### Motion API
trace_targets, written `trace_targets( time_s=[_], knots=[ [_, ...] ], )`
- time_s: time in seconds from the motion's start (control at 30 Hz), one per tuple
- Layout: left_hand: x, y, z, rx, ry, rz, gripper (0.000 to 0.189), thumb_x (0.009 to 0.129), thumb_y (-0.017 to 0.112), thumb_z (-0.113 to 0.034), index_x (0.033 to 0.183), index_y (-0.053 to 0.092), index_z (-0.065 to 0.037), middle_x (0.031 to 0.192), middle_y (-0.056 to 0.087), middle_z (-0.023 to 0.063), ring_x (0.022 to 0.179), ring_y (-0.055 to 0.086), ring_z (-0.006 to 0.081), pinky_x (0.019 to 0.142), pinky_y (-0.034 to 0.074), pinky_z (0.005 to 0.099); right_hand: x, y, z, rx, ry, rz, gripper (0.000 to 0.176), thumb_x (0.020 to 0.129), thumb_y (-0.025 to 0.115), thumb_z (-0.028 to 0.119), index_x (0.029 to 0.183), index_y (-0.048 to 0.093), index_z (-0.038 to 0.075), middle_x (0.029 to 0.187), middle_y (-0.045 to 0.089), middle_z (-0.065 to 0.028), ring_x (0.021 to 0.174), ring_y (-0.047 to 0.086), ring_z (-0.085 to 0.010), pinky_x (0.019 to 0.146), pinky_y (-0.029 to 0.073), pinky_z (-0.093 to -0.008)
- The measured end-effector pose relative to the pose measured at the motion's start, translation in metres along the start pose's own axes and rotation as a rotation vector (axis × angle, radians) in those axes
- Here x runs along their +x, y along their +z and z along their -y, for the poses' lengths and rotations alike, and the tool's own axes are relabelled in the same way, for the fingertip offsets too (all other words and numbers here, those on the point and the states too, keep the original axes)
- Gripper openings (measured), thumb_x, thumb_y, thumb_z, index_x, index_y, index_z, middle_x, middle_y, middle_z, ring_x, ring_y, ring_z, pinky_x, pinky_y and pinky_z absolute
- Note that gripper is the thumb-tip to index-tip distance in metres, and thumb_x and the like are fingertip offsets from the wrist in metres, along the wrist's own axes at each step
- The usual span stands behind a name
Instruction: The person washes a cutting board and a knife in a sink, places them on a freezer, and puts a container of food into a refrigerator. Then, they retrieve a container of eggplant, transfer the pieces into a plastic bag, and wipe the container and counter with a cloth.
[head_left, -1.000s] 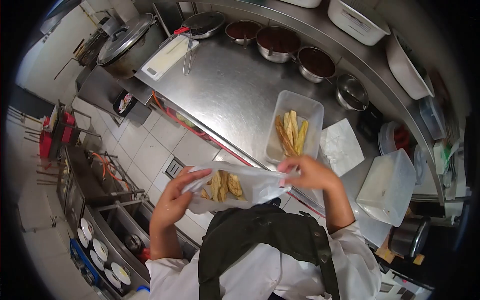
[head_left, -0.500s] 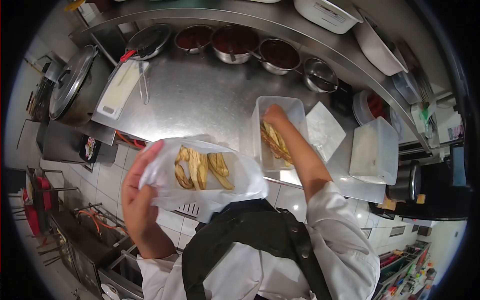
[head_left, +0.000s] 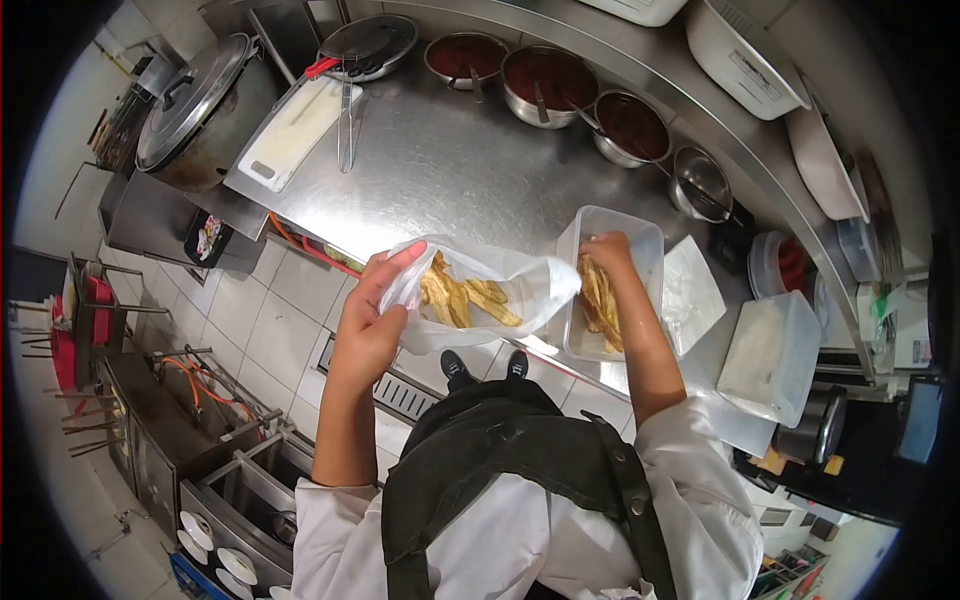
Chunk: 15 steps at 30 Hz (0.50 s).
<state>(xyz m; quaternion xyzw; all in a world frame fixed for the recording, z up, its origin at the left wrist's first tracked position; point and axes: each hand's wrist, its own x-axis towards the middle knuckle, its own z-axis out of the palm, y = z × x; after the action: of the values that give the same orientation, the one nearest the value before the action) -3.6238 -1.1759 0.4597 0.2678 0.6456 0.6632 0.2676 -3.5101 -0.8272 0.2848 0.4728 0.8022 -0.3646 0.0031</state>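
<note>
My left hand grips the rim of a white plastic bag, which is held open above the floor beside the counter's front edge. Yellow-brown strips lie inside the bag. My right hand reaches down into a clear plastic container on the counter, its fingers closed at the upper end of more yellow-brown strips. What exactly the fingertips hold is hard to make out. A white sheet lies just right of that container.
Bowls of red sauce and an empty metal bowl line the back of the steel counter. At left are a white cutting board, tongs and a large lidded pot. A second plastic container stands right.
The view has shifted, so the counter sits further right. My left hand and the bag are nearer the container. My right hand stays inside the container.
</note>
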Motion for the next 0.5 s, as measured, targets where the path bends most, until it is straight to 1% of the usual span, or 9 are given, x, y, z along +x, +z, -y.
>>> trace_targets(
  time_s=[0.03, 0.1, 0.17, 0.23, 0.3, 0.37, 0.4, 0.47, 0.5],
  knots=[
    [-0.002, -0.001, 0.000, -0.005, -0.022, 0.005, 0.060, 0.060, 0.034, 0.008, 0.118, 0.049, 0.002, 0.102, 0.041, 0.0083, 0.099, 0.042, 0.0155, 0.090, 0.028, 0.0210, -0.017, -0.010, -0.002, 0.184, -0.014, -0.070, 0.029, 0.056, 0.075, 0.023, 0.067, 0.064, -0.001, 0.061, 0.061, -0.0106, 0.053, 0.057, -0.0214, 0.054, 0.045, -0.0318],
    [-0.004, -0.002, 0.001, -0.002, -0.035, 0.018, 0.060, 0.060, 0.034, 0.008, 0.118, 0.049, 0.002, 0.102, 0.041, 0.0084, 0.099, 0.041, 0.0157, 0.090, 0.028, 0.0209, -0.058, -0.045, 0.013, 0.285, -0.035, 0.000, 0.020, 0.063, 0.073, 0.020, 0.068, 0.063, 0.003, 0.057, 0.056, -0.0004, 0.051, 0.049, -0.0087, 0.046, 0.036, -0.0228],
    [-0.006, -0.003, 0.000, 0.014, -0.015, 0.025, 0.060, 0.060, 0.034, 0.008, 0.118, 0.049, 0.001, 0.102, 0.041, 0.0088, 0.098, 0.041, 0.0160, 0.090, 0.028, 0.0207, -0.092, -0.076, 0.029, 0.353, -0.166, -0.038, 0.015, 0.067, 0.070, 0.015, 0.072, 0.064, 0.002, 0.057, 0.053, 0.0023, 0.049, 0.044, -0.0039, 0.044, 0.031, -0.0195],
    [-0.008, -0.002, -0.003, -0.002, -0.009, 0.011, 0.060, 0.060, 0.035, 0.008, 0.118, 0.049, 0.001, 0.101, 0.041, 0.0086, 0.098, 0.041, 0.0166, 0.090, 0.028, 0.0210, -0.118, -0.102, 0.048, 0.510, -0.300, -0.063, 0.009, 0.070, 0.067, 0.009, 0.075, 0.063, 0.002, 0.057, 0.050, 0.0060, 0.049, 0.039, -0.0012, 0.044, 0.028, -0.0179],
    [-0.011, -0.003, -0.005, 0.040, 0.013, -0.011, 0.061, 0.059, 0.036, 0.007, 0.119, 0.048, 0.002, 0.102, 0.041, 0.0081, 0.100, 0.042, 0.0166, 0.091, 0.028, 0.0217, -0.146, -0.138, 0.083, 0.468, -0.345, -0.086, 0.010, 0.070, 0.068, 0.007, 0.074, 0.063, -0.001, 0.060, 0.053, 0.0045, 0.052, 0.041, -0.0007, 0.049, 0.030, -0.0154],
    [-0.012, -0.006, -0.001, 0.128, 0.056, -0.034, 0.064, 0.056, 0.037, 0.006, 0.120, 0.047, 0.003, 0.107, 0.043, 0.0073, 0.105, 0.043, 0.0161, 0.093, 0.027, 0.0226, -0.169, -0.162, 0.121, 0.555, -0.526, -0.097, 0.006, 0.073, 0.064, 0.001, 0.077, 0.062, -0.002, 0.061, 0.049, 0.0065, 0.054, 0.040, 0.0009, 0.049, 0.027, -0.0139],
    [-0.011, -0.005, -0.002, 0.093, 0.046, -0.040, 0.064, 0.056, 0.038, 0.006, 0.120, 0.047, 0.003, 0.107, 0.043, 0.0072, 0.105, 0.043, 0.0160, 0.093, 0.028, 0.0228, -0.178, -0.171, 0.139, 0.607, -0.594, -0.088, 0.006, 0.073, 0.065, 0.001, 0.078, 0.061, -0.001, 0.062, 0.049, 0.0068, 0.055, 0.040, 0.0011, 0.050, 0.027, -0.0136],
    [-0.008, -0.003, -0.004, 0.018, 0.029, -0.045, 0.065, 0.056, 0.038, 0.007, 0.120, 0.047, 0.003, 0.107, 0.043, 0.0070, 0.106, 0.043, 0.0156, 0.093, 0.028, 0.0231, -0.203, -0.192, 0.184, 0.566, -0.706, -0.058, 0.010, 0.071, 0.068, 0.004, 0.078, 0.061, -0.001, 0.063, 0.050, 0.0066, 0.056, 0.040, 0.0010, 0.051, 0.029, -0.0135],
    [-0.005, -0.004, -0.001, -0.047, -0.006, -0.038, 0.066, 0.056, 0.038, 0.009, 0.122, 0.045, 0.003, 0.110, 0.042, 0.0072, 0.107, 0.042, 0.0152, 0.093, 0.029, 0.0232, -0.209, -0.199, 0.202, 0.529, -0.744, -0.065, 0.012, 0.072, 0.068, 0.008, 0.078, 0.061, 0.000, 0.062, 0.050, 0.0064, 0.054, 0.039, 0.0013, 0.049, 0.026, -0.0136]
  ],
)
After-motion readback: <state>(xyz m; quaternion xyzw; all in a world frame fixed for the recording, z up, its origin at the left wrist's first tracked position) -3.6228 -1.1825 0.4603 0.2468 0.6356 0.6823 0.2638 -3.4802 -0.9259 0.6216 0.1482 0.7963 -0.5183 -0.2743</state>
